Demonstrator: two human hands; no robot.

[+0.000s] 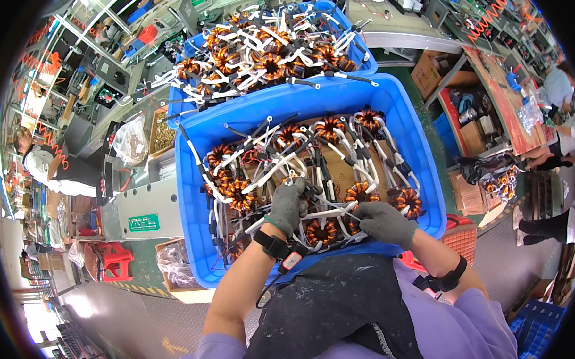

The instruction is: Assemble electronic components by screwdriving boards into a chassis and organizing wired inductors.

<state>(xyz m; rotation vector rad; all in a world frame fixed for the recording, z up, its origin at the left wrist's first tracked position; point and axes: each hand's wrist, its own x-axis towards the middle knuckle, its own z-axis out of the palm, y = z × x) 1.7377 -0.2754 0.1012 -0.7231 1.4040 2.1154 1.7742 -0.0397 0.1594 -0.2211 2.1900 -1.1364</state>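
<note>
Hands both gloved grey, working low in the near blue bin. Left hand closed around a bundle of white-sleeved wires; right hand pinched on the same wires at its fingertips. Wire run between the hands lies roughly along the 9-to-3 line, slightly tilted, left end higher. It leads to a copper-wound ring coil lying flat just below the hands, at 6 o'clock from them, hole facing up.

Near bin: one layer of the same ring coils with white and black leads tangled over a brown cardboard sheet. Coils mostly flat; leads run every which way.

Second blue bin at 12 o'clock, touching the first, heaped well over its rim with the same coils.

Black straps on both wrists.
</note>
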